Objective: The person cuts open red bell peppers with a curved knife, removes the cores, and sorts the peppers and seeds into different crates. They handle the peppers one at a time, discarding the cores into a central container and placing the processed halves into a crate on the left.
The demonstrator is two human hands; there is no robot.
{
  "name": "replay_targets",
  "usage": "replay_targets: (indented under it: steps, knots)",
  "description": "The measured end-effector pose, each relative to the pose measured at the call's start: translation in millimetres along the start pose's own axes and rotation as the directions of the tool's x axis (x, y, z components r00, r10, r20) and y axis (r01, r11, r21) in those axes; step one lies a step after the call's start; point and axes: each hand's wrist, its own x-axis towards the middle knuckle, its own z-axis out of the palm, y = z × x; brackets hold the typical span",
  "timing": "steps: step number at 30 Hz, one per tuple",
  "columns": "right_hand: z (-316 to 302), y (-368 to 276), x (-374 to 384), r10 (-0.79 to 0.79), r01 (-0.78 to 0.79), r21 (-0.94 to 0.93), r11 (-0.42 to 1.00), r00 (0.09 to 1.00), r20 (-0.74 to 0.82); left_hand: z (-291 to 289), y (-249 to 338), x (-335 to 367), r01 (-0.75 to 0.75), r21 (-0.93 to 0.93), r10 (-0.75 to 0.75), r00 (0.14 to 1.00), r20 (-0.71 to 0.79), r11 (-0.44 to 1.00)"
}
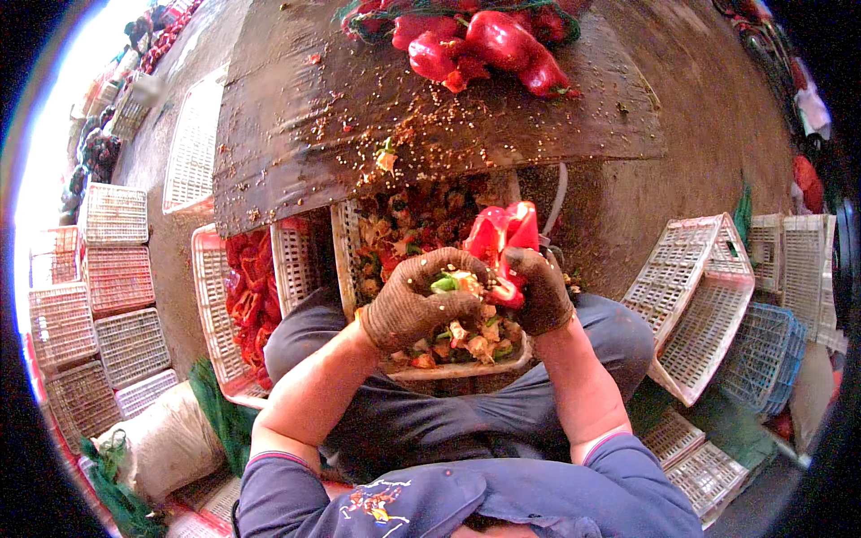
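Observation:
Both my hands wear dark brown knitted gloves and meet above a white crate [344, 260] between my knees. Curled fingers of my left hand [414, 300] hold a pepper core [456, 283] with a green stem and pale seeds. In my right hand [542, 291] is an opened red bell pepper [493, 235], its hollow side partly showing. The core and the pepper are close together; whether they still touch is hidden by my fingers. Below them the crate is full of discarded cores and stems [480, 339].
Whole red peppers [489, 45] lie in green netting at the far side of a seed-strewn dark board [305, 117]. One loose core [386, 160] sits near its edge. At left stands a crate [208, 278] of cut red peppers [251, 291]; a tilted white crate [695, 305] is at right.

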Motion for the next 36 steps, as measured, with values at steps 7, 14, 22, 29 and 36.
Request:
replay_targets:
  steps: [7,14,22,29,36]
  knots:
    - [-3,0,0,-0.041,-0.019,0.364,0.931,0.987,0.155,-39,0,-6,-0.080,-0.179,0.086,0.996,0.027,0.981]
    - [-6,-8,-4,-0.113,0.071,0.305,0.950,0.986,0.122,-19,9,-2,-0.510,0.758,0.677,0.726,0.125,0.407]
    - [-17,20,10,-0.103,0.104,-0.004,0.995,0.993,0.056,-11,-20,26,-0.489,0.869,0.482,0.780,0.398,0.074]
    - [8,18,-7,-0.301,0.364,-0.461,0.809,0.931,0.207,-46,27,-66,-0.327,0.871,0.802,0.585,-0.118,0.367]
    - [-2,10,-20,-0.120,0.128,-0.169,0.977,0.991,0.056,-150,-7,-216,0.386,0.700,0.601,0.358,-0.714,0.602]
